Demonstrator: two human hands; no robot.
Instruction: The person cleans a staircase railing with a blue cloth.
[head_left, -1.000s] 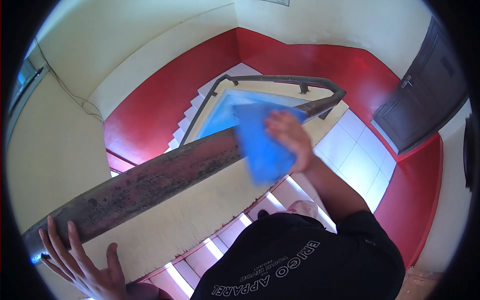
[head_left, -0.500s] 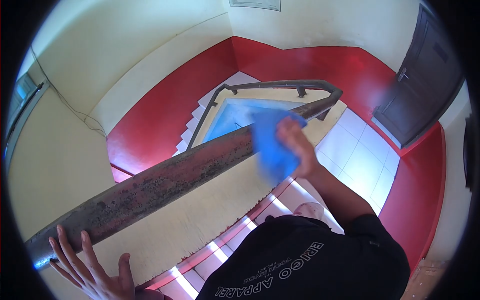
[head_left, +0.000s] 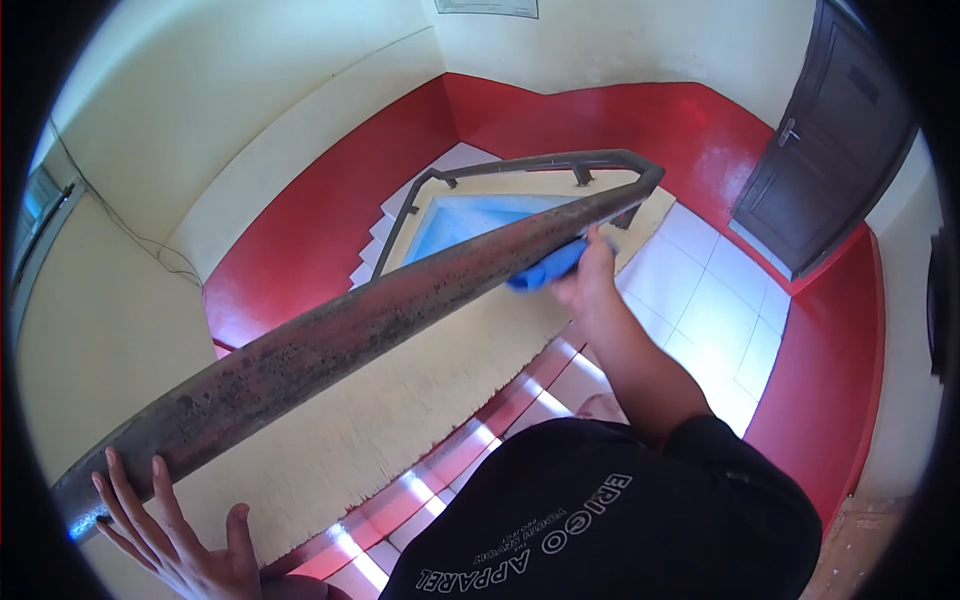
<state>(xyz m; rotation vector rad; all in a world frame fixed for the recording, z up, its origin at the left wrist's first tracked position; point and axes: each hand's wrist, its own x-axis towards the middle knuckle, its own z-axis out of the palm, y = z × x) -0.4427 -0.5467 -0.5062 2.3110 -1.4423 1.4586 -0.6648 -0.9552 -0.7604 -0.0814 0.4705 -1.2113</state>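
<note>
A worn, dark handrail (head_left: 330, 340) with patchy reddish paint runs diagonally from the lower left up to a bend at the upper right. My right hand (head_left: 590, 275) grips a blue cloth (head_left: 548, 268) at the rail's lower side, toward its far end. Part of the cloth is tucked behind the rail's edge and my fingers. My left hand (head_left: 185, 540) is at the near end of the rail, fingers spread, with the fingertips resting against its side.
Beneath the rail is a cream wall (head_left: 400, 420), with pink-edged stairs (head_left: 430, 490) beside it. A blue surface (head_left: 465, 225) shows in the stairwell beyond. White floor tiles (head_left: 690, 290) lead to a dark door (head_left: 825, 150). Red-painted lower walls (head_left: 620, 130) curve round the landing.
My right hand has brought the blue cloth from above the rail down to its lower side, where it looks bunched up. My left hand stays at the near end.
</note>
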